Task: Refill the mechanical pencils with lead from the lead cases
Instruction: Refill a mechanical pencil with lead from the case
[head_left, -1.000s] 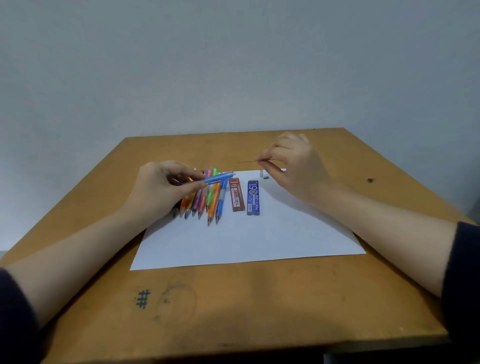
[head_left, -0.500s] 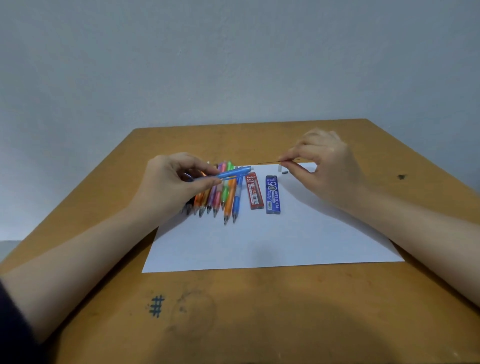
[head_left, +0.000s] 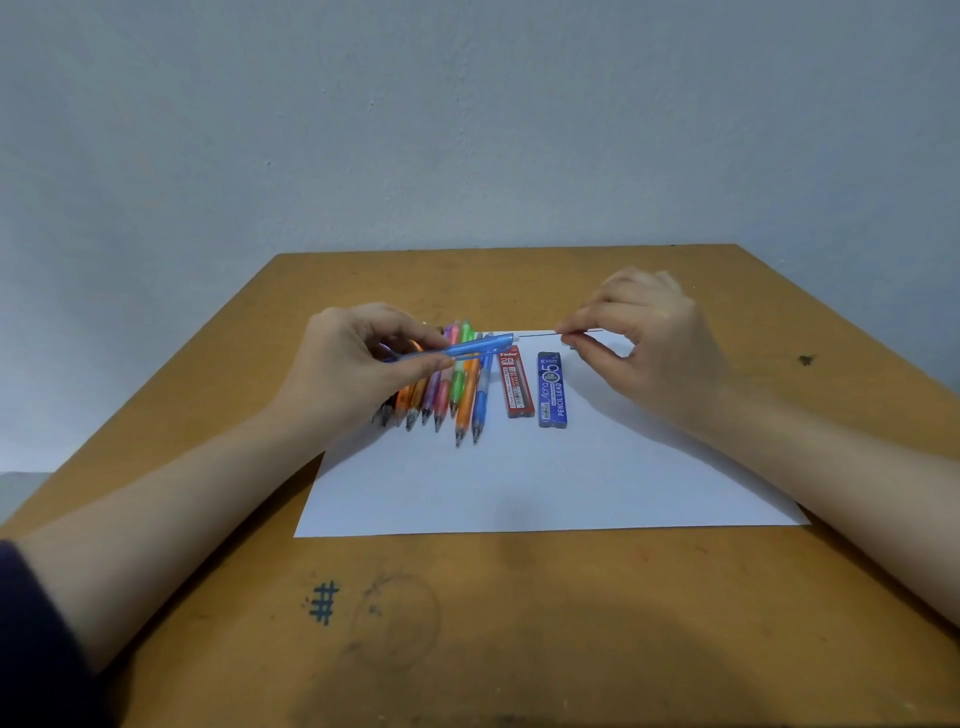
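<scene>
My left hand (head_left: 358, 364) grips a blue mechanical pencil (head_left: 467, 347) held level above the row, its open back end pointing right. A thin lead (head_left: 540, 334) is pinched between the thumb and forefinger of my right hand (head_left: 649, 343), and its left tip meets the pencil's end. Several coloured mechanical pencils (head_left: 452, 389) lie side by side on a white sheet of paper (head_left: 545, 478), tips toward me. To their right rest a red lead case (head_left: 516, 383) and a blue lead case (head_left: 552, 389).
The paper lies on a brown wooden table (head_left: 519, 623) with a pen-drawn hash mark (head_left: 323, 603) near the front. A small dark spot (head_left: 805, 359) marks the right side. A pale wall stands behind the table's far edge.
My right hand has brought the lead leftward to the back end of the blue pencil. The camera has tilted, so the table sits lower and closer in view.
</scene>
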